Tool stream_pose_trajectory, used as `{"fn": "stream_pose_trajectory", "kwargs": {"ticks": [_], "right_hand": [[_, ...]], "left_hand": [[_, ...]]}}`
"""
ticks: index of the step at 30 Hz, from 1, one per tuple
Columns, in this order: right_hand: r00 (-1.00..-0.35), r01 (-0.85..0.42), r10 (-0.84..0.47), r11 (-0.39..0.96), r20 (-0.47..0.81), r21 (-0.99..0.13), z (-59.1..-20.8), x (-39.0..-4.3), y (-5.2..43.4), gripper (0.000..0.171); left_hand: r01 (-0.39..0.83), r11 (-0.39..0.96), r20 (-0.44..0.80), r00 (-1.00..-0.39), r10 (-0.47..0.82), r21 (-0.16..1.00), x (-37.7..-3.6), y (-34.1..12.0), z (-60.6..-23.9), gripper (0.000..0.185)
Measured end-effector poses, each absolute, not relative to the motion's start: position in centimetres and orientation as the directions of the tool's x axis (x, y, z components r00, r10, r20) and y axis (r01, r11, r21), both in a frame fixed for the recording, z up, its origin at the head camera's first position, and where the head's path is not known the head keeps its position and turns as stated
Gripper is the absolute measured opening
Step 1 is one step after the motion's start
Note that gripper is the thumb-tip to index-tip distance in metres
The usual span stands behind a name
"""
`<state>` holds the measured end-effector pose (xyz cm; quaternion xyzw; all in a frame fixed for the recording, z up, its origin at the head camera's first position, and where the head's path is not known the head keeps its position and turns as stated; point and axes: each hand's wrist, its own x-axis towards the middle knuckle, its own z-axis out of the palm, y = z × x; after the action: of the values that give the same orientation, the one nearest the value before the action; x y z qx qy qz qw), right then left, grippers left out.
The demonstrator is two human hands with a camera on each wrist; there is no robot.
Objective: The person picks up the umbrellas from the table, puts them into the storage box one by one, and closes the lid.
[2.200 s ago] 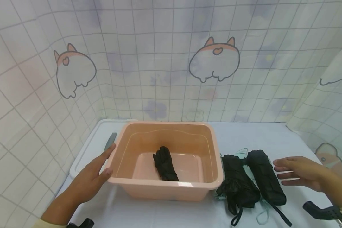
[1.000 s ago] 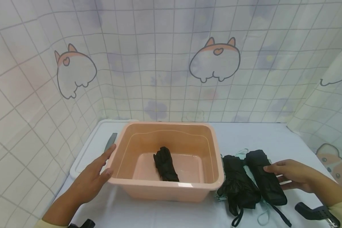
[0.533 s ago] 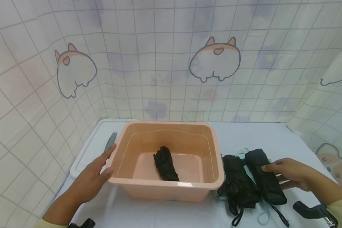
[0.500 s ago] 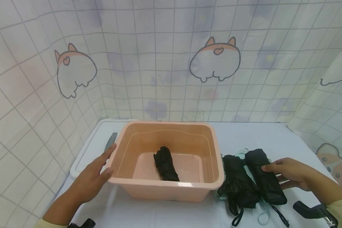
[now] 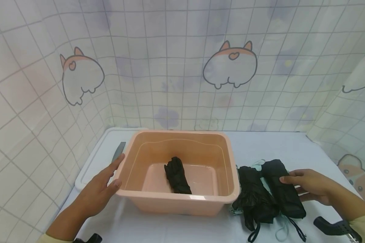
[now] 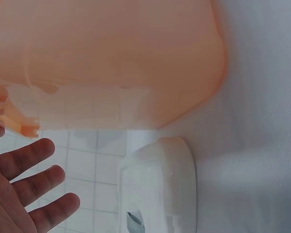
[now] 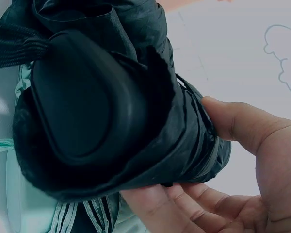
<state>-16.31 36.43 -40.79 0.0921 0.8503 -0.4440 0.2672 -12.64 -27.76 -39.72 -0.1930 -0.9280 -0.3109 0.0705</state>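
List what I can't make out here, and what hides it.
Head view: the lower end of the grey blade, behind the left grip.
Head view: the near end of the black bundle inside, behind the basin's front wall.
Head view: most of the pale green item, under the outer black bundles.
Left wrist view: the rest of the left grip, cut off by the picture's edge.

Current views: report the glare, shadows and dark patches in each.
Head: bright overall, the tub showing a white glint on its front rim; left wrist: dimmer, with soft shadows on the table; right wrist: the held umbrella losing detail in its darkest folds.
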Motion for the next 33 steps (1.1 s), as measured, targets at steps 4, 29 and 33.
{"fn": "stream_pose_trajectory", "kwargs": {"ticks": [4, 29, 33], "right_hand": [[-0.841, 0.395, -0.081, 0.583, -0.535, -0.71, -40.8, -16.4, 36.6, 0.098], [-0.859, 0.322, -0.231, 0.448, -0.456, -0.834, -37.7, -17.0, 36.4, 0.091], [-0.867, 0.307, -0.248, 0.416, -0.432, -0.856, -37.3, -17.2, 36.2, 0.087]], "left_hand": [[0.405, 0.728, 0.255, -0.914, 0.315, 0.553, -12.6, -27.7, -39.7, 0.062], [0.396, 0.736, 0.244, -0.918, 0.312, 0.549, -12.7, -27.8, -39.8, 0.063], [0.382, 0.743, 0.231, -0.924, 0.305, 0.549, -12.7, -27.8, -39.7, 0.063]]}}
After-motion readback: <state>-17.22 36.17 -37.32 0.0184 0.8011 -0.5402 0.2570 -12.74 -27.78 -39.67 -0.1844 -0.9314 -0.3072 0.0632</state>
